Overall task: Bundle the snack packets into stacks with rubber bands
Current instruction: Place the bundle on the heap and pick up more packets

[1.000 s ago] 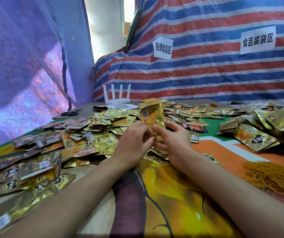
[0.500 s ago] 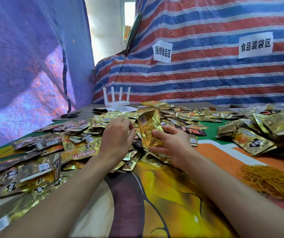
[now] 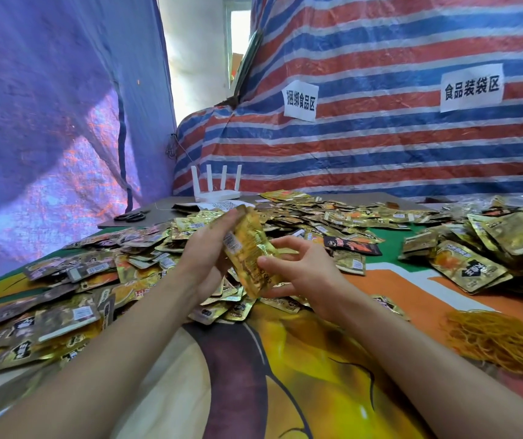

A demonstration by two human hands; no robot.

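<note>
Between both hands stands a small stack of gold snack packets [image 3: 247, 255], tilted and lifted above the table. My left hand [image 3: 204, 255] grips its left side, fingers reaching up to the top edge. My right hand [image 3: 301, 267] holds its lower right side, thumb on the front, fingers spread. Several loose gold and brown packets [image 3: 73, 280] cover the table around and behind the hands. A heap of yellow rubber bands [image 3: 500, 337] lies at the right, apart from both hands.
More packets are piled at the right [image 3: 488, 236]. A white router [image 3: 217, 188] and black scissors [image 3: 132, 216] sit at the table's back left. Striped tarpaulin with two paper signs [image 3: 301, 101] closes the back. A printed cloth [image 3: 285, 375] covers the near table.
My left hand has come back from the loose packets on the left to the stack. The stack is tilted over more and is held closer to me.
</note>
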